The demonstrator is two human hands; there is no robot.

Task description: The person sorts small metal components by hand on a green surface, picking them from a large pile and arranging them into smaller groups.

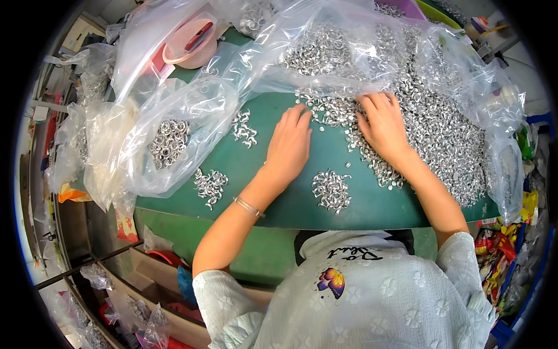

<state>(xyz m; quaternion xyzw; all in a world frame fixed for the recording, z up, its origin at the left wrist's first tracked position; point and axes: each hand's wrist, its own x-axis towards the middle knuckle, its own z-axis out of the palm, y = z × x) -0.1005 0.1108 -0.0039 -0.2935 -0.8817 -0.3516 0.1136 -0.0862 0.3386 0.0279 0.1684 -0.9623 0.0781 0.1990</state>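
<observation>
A broad pile of small, curved, silver metal pieces (pixel 447 139) covers the right side of the green tabletop (pixel 261 206). My right hand (pixel 383 128) rests on the pile's left edge, fingers bent and apart over the pieces. At the pile's far left tip is my left hand (pixel 289 142), its fingers reaching forward and slightly apart, with no piece visible in them. Between my forearms lies a small heap of the pieces (pixel 331 191). Two more small groups lie left of my left arm: a near heap (pixel 211 186) and a looser far cluster (pixel 244 129).
A clear plastic bag (pixel 200 110) holding metal rings (pixel 170 142) lies at the left. Clear sheeting (pixel 349 75) covers the far part of the pile. A pink basket (pixel 195 52) with a red-handled tool stands at the back. Drawers (pixel 145 279) are below left.
</observation>
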